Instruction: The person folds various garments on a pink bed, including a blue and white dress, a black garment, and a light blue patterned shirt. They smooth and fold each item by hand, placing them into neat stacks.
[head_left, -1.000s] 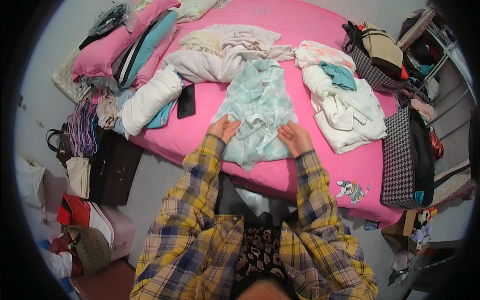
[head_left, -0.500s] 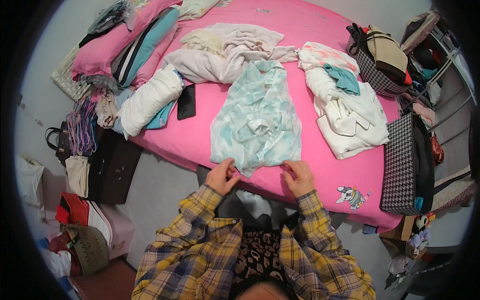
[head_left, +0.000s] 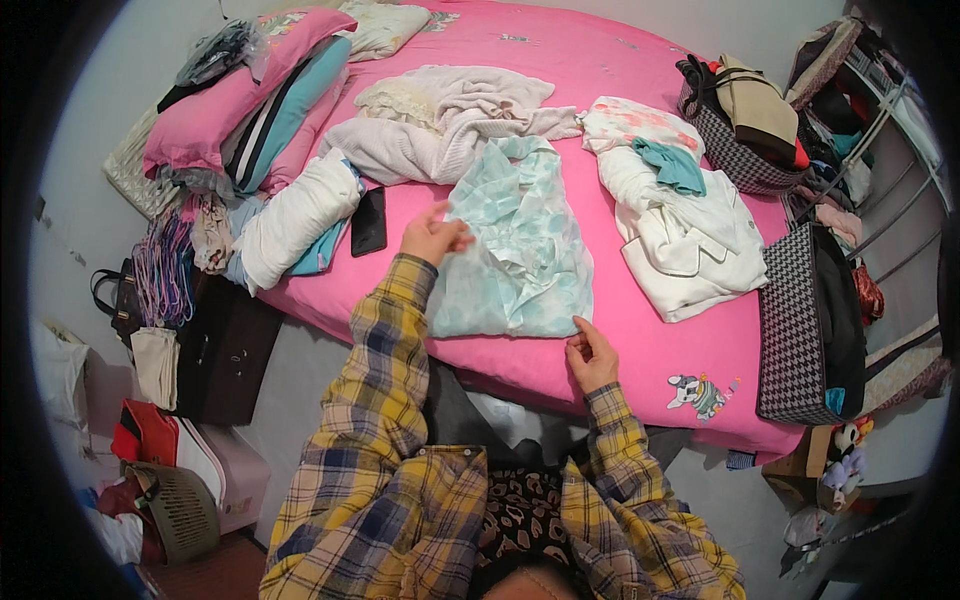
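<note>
A sheer mint-and-white garment (head_left: 515, 240) lies spread on the pink bedsheet (head_left: 650, 360), its lower hem near the bed's front edge. My left hand (head_left: 433, 238) is over the garment's left side, fingers loosely bent and apart, with no cloth visible in them. At the lower right corner, my right hand (head_left: 594, 358) has its index fingertip by the hem and its thumb apart from it. Both hands look open. Crumpled ruffles and a tie-like strip show in the middle of the garment.
Folded white clothes (head_left: 690, 245) lie to the right, beside a houndstooth storage box (head_left: 790, 325). A pale knitted piece (head_left: 455, 125) sits behind the garment. On the left are a black phone (head_left: 369, 222), a rolled white garment (head_left: 300, 220) and stacked pillows (head_left: 215, 120).
My left hand has moved from the lower left corner up along the garment's left side. The hem's pointed middle, which hung lower, is now level. My right hand stays by the lower right corner.
</note>
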